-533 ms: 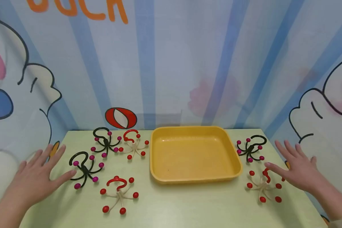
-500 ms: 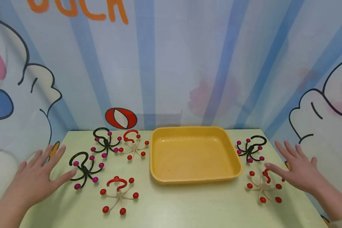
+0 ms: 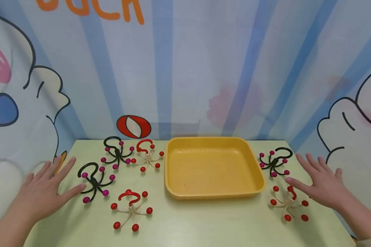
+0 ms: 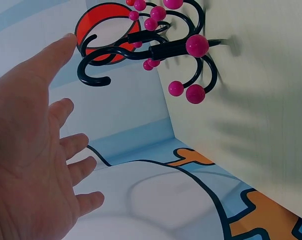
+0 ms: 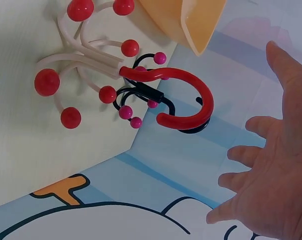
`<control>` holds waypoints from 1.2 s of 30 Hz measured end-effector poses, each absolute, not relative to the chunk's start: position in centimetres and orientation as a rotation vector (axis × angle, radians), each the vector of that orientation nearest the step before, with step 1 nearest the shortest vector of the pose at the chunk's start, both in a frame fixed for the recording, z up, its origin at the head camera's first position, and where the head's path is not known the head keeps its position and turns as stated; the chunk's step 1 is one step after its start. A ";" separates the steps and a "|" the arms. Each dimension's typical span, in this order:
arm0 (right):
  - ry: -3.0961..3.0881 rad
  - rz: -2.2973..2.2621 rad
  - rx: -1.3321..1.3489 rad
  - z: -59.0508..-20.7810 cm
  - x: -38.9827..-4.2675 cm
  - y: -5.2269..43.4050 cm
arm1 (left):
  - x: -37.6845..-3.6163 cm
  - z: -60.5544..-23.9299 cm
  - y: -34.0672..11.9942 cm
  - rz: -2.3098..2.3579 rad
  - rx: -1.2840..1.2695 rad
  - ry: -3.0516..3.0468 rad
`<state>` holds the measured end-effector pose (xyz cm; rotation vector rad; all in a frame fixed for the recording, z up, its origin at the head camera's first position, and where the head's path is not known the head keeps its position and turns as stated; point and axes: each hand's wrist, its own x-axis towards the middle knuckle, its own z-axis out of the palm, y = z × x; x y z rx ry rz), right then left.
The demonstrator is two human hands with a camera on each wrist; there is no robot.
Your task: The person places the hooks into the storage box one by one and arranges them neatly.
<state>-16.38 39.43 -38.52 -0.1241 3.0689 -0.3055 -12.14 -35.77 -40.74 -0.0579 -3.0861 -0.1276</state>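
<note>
My left hand [image 3: 46,192] hovers with spread fingers at the table's left side, holding nothing. Closest to its thumb is a black hook hanger [image 3: 94,181] with curved arms and magenta ball tips. Behind it stands another black hanger [image 3: 117,152], beside a white hanger [image 3: 147,157] with a red hook and red balls. A second white-and-red hanger [image 3: 131,209] is nearer the front. My right hand [image 3: 323,187], likewise spread and holding nothing, is above and beside a white-and-red hanger [image 3: 287,204], partly covering it. A black hanger [image 3: 275,162] stands behind that one.
A shallow yellow tray [image 3: 214,197] stands at the back middle of the pale green table [image 3: 204,224], between the two groups of hangers. Cartoon-printed fabric [image 3: 198,68] rises behind the table and along both sides.
The head view has shifted slightly, so the table and hangers appear a little farther right. Both hands keep their spread pose. The hangers and tray keep their places on the table.
</note>
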 end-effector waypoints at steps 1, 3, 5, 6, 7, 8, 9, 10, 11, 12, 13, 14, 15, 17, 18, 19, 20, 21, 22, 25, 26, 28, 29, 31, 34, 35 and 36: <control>3.070 -0.306 -0.127 -38.5 -16.4 39.4 | -12.2 -40.8 -35.8 -0.131 -0.061 -3.085; 3.074 -0.304 -0.135 -38.5 -16.6 39.2 | -12.2 -40.8 -35.7 -0.139 -0.066 -3.084; 3.076 -0.316 -0.157 -38.4 -16.8 39.0 | -12.3 -40.8 -35.6 -0.149 -0.073 -3.078; 3.073 -0.332 -0.174 -38.4 -16.9 38.9 | -12.4 -40.8 -35.6 -0.156 -0.078 -3.077; 3.061 -0.353 -0.186 -38.3 -16.9 38.7 | -12.5 -40.7 -35.5 -0.159 -0.085 -3.080; 3.046 -0.377 -0.201 -38.2 -16.9 38.4 | -12.6 -40.7 -35.5 -0.164 -0.094 -3.085; 3.025 -0.407 -0.215 -38.1 -16.9 38.1 | -12.7 -40.6 -35.4 -0.171 -0.104 -3.090; 3.004 -0.436 -0.227 -38.0 -16.9 37.8 | -12.8 -40.5 -35.3 -0.178 -0.116 -3.097; 2.983 -0.470 -0.239 -37.9 -17.0 37.5 | -12.9 -40.4 -35.2 -0.183 -0.126 -3.101; 2.963 -0.498 -0.246 -37.8 -17.0 37.1 | -12.9 -40.2 -35.1 -0.185 -0.138 -3.106; 2.949 -0.520 -0.254 -37.7 -17.1 36.7 | -13.0 -40.1 -35.0 -0.186 -0.150 -3.105; 2.943 -0.540 -0.267 -37.6 -17.2 36.3 | -13.1 -40.0 -34.8 -0.192 -0.162 -3.102; 2.941 -0.552 -0.278 -37.5 -17.3 36.0 | -13.2 -39.8 -34.7 -0.198 -0.172 -3.098; 2.937 -0.584 -0.297 -37.4 -17.5 35.2 | -13.3 -39.6 -34.4 -0.204 -0.183 -3.088; 2.936 -0.592 -0.301 -37.4 -17.6 34.9 | -13.4 -39.4 -34.3 -0.206 -0.187 -3.090; 2.935 -0.602 -0.307 -37.5 -17.7 34.6 | -13.5 -39.3 -34.2 -0.208 -0.190 -3.090; 2.930 -0.613 -0.307 -37.6 -17.8 34.2 | -13.6 -39.2 -34.1 -0.209 -0.189 -3.095; 2.928 -0.626 -0.307 -37.7 -17.8 34.0 | -13.6 -39.1 -34.0 -0.205 -0.190 -3.099; 2.923 -0.641 -0.301 -37.9 -17.8 33.7 | -13.7 -39.0 -33.9 -0.199 -0.194 -3.102; 2.915 -0.663 -0.283 -38.4 -17.8 33.1 | -14.0 -38.8 -33.6 -0.188 -0.211 -3.107; 2.911 -0.672 -0.277 -38.6 -17.8 32.9 | -14.1 -38.7 -33.5 -0.184 -0.216 -3.106; 2.902 -0.693 -0.274 -39.1 -17.9 32.5 | -14.2 -38.6 -33.4 -0.177 -0.221 -3.106; 2.897 -0.704 -0.272 -39.4 -17.9 32.3 | -14.3 -38.5 -33.3 -0.176 -0.224 -3.107; 2.893 -0.741 -0.270 -40.0 -17.8 32.0 | -14.4 -38.5 -33.1 -0.168 -0.235 -3.107; 2.888 -0.803 -0.234 -41.0 -17.6 31.4 | -14.7 -38.3 -32.8 -0.170 -0.252 -3.113; 2.888 -0.829 -0.219 -41.3 -17.5 31.3 | -14.8 -38.3 -32.7 -0.171 -0.260 -3.113; 2.888 -0.852 -0.203 -41.5 -17.4 31.1 | -14.9 -38.2 -32.5 -0.171 -0.266 -3.112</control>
